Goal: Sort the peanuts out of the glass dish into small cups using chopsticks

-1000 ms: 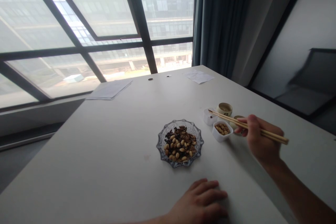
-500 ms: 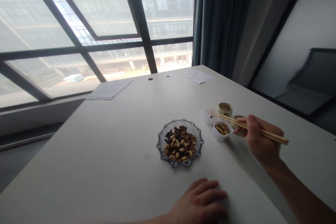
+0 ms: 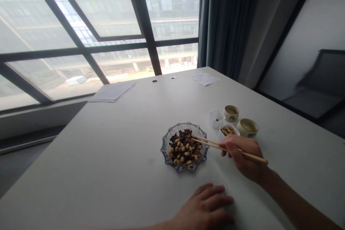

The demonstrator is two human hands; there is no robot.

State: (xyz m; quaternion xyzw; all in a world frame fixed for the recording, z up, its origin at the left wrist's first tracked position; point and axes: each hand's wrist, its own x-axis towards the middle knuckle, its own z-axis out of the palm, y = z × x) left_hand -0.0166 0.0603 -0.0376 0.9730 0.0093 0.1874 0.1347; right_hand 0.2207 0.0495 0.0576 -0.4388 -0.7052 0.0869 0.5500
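Observation:
My right hand [image 3: 244, 154] grips a pair of wooden chopsticks [image 3: 215, 144], whose tips reach over the right part of a scalloped glass bowl [image 3: 165, 158]. Pistachios [image 3: 182, 159] and darker brown and black pieces [image 3: 185, 133] fill the bowl. Whether the tips touch any piece I cannot tell. Beyond my right hand stand a small white cup with brown pieces [image 3: 228, 130] and another white cup [image 3: 216, 119] with one dark bit inside. My left hand [image 3: 206, 205] rests on the table near the bowl's front, fingers stretched out and holding nothing.
Two beige ceramic cups, one farther back [image 3: 231, 112] and one closer [image 3: 247, 128], stand right of the white cups. Papers lie at the table's far left [image 3: 114, 91] and far right [image 3: 205, 78]. A window and a dark curtain [image 3: 223, 21] are behind the white table [image 3: 113, 158].
My right hand has moved left and toward me, bringing the chopstick tips from above the white cups to the glass bowl. The nearer beige cup is now uncovered. My left hand stays put.

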